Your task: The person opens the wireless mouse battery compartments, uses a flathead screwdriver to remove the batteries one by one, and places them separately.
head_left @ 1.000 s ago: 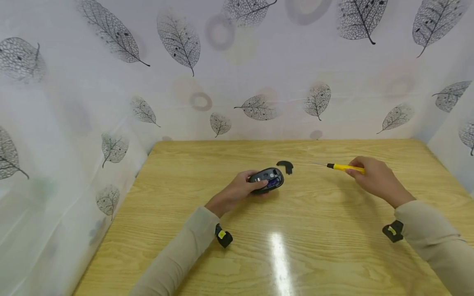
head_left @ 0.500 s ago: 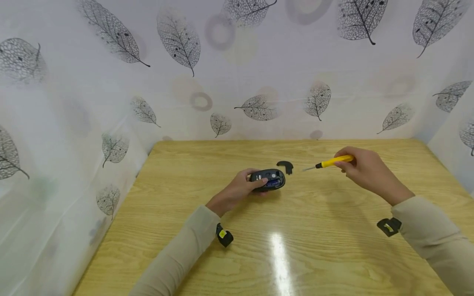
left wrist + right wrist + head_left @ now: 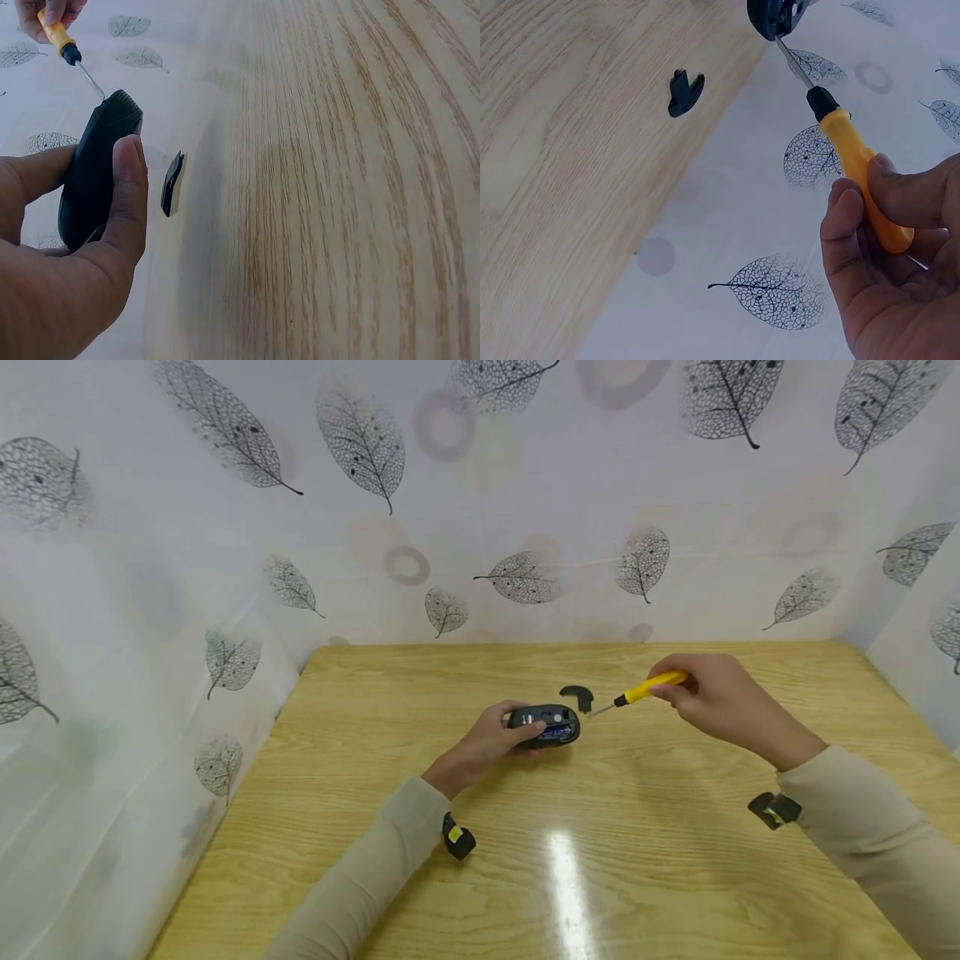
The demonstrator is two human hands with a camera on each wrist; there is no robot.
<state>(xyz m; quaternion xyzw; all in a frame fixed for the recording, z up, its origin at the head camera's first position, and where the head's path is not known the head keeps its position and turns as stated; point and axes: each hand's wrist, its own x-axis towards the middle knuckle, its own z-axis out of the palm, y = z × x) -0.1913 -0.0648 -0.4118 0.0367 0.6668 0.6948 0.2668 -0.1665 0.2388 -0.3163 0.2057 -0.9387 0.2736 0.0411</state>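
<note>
Two hands [image 3: 487, 743] [image 3: 716, 695] grip one mouse [image 3: 557, 720], one screwdriver [image 3: 637, 692]

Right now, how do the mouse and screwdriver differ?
The mouse is dark and rounded; the screwdriver is slender, with a yellow handle. The left hand grips the mouse; the right hand holds the screwdriver. Both are hand-held and have black parts.

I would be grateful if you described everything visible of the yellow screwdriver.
The screwdriver has a yellow handle, plastic by its look, a black collar and a slim, silvery metal shaft. A sliver of metal also shows at the handle's rear. The right hand pinches the handle above the table, slanting it down towards the computer mouse. Its tip is right by the mouse's end; whether they touch is hard to tell.
</note>
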